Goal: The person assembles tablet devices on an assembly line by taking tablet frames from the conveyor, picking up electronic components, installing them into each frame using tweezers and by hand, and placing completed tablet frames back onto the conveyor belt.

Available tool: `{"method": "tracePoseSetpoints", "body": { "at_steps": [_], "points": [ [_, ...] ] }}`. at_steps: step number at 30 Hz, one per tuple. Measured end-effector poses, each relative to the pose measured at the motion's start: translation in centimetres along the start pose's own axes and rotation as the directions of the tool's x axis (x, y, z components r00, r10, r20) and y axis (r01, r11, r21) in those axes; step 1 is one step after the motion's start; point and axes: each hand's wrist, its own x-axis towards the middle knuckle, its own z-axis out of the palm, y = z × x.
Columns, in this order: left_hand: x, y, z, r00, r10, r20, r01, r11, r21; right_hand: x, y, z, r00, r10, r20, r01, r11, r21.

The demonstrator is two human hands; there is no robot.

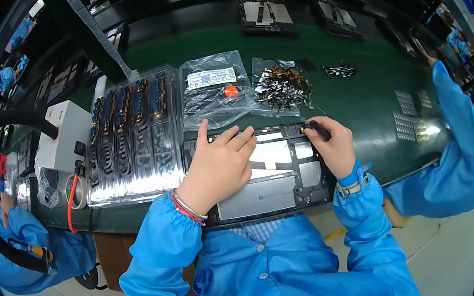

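An opened tablet (258,197), with a grey battery panel and a black frame, lies flat at the table's front edge before me. My left hand (215,165) rests over its left part with the fingers spread, and it hides the frame beneath. At the tablet's upper right corner, my right hand (336,146) pinches a short black tool (319,130). Its tip is close to a small yellowish spot on the frame. The exact kind of tool cannot be made out.
A clear plastic tray (129,185) of blue-and-black parts stands left, beside a white box (62,134) with a black hose. Beyond the tablet lie a plastic bag (216,100) and a heap of small cables (283,88). Co-workers' blue sleeves (447,175) flank me.
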Motion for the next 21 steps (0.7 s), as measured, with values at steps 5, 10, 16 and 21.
{"method": "tracePoseSetpoints", "body": {
  "at_steps": [5,10,16,21],
  "points": [
    [0.8,0.0,-0.4,0.998,0.056,0.009,-0.056,0.996,0.068,-0.2,0.6,0.1,0.986,-0.155,-0.058,0.148,0.983,-0.109],
    [1.1,0.3,-0.5,0.998,0.053,0.040,-0.056,0.996,0.067,-0.3,0.4,0.1,0.986,-0.162,-0.041,0.155,0.980,-0.126],
    [1.8,1.1,-0.1,0.981,0.192,-0.029,-0.182,0.963,0.198,-0.1,0.2,0.1,0.982,-0.184,-0.051,0.173,0.970,-0.170],
    [2.8,1.0,-1.0,0.920,0.382,0.088,-0.392,0.898,0.199,-0.1,-0.6,-0.4,0.819,-0.561,0.119,0.565,0.755,-0.332]
  ]
}}
